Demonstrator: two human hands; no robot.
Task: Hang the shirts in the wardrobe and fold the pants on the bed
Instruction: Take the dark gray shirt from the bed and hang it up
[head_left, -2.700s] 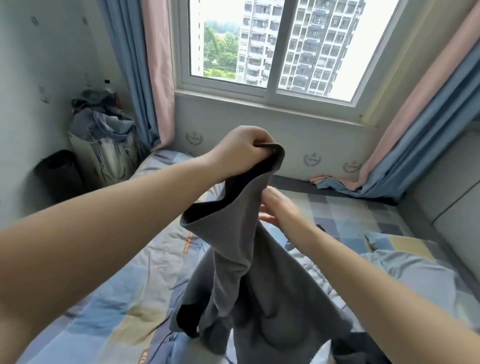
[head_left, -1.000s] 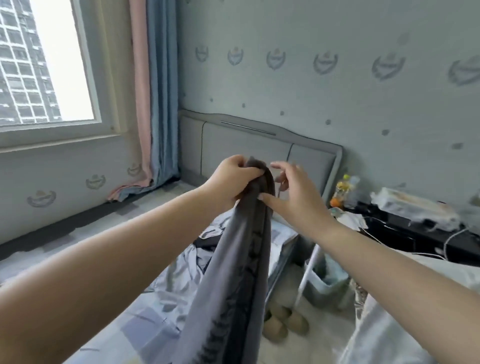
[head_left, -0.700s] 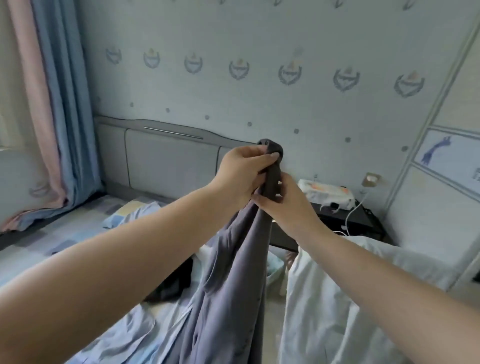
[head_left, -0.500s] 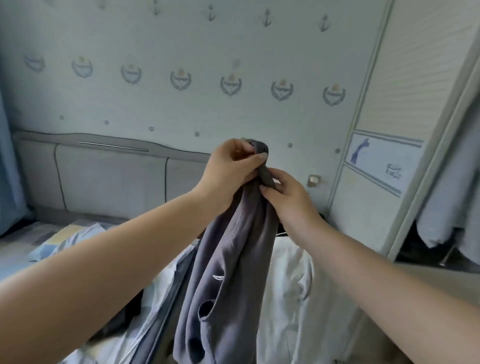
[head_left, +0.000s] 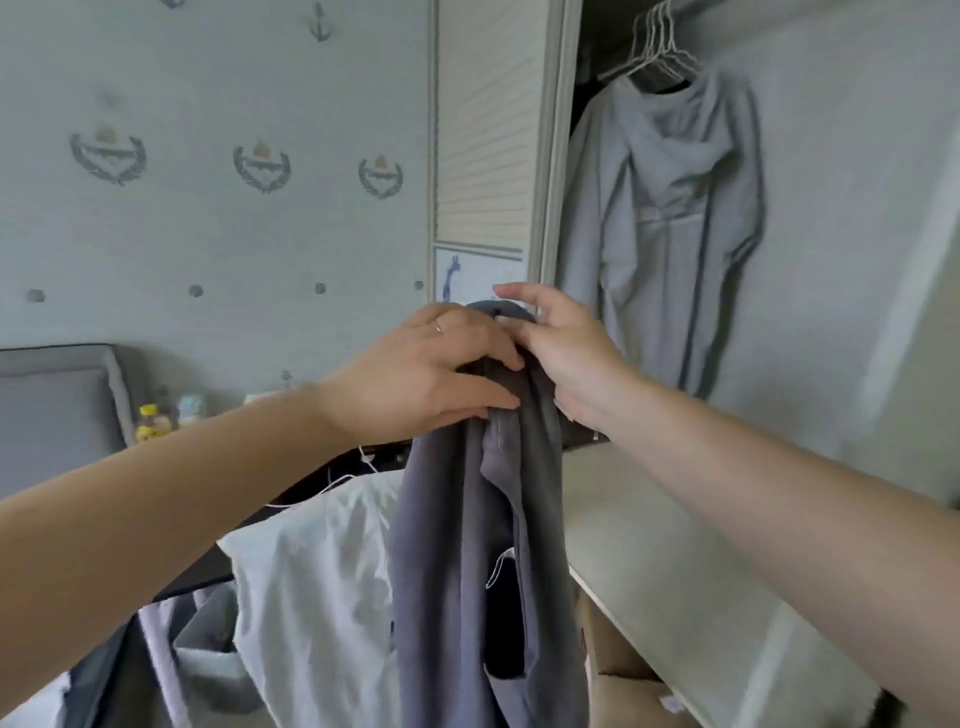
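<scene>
A dark grey garment (head_left: 483, 561) hangs down from both my hands at chest height in front of the open wardrobe (head_left: 779, 260). My left hand (head_left: 431, 374) grips its top edge from the left, thumb and fingers wrapped around the bunched cloth. My right hand (head_left: 566, 353) holds the same top edge from the right, with the index finger lifted over it. Inside the wardrobe a light grey hoodie (head_left: 670, 218) hangs from white hangers (head_left: 654, 47). A white garment (head_left: 322, 571) is draped below my left forearm.
The wardrobe's sliding door (head_left: 488, 130) stands to the left of the opening. A pale shelf or board (head_left: 665, 545) juts out below my right arm. A dark nightstand (head_left: 311, 478) with cables and small bottles (head_left: 156, 415) sits beside the grey headboard (head_left: 52, 415).
My view has swung from the window and bed round to the open wardrobe. Both hands kept the grey garment's top edge and carried it along.
</scene>
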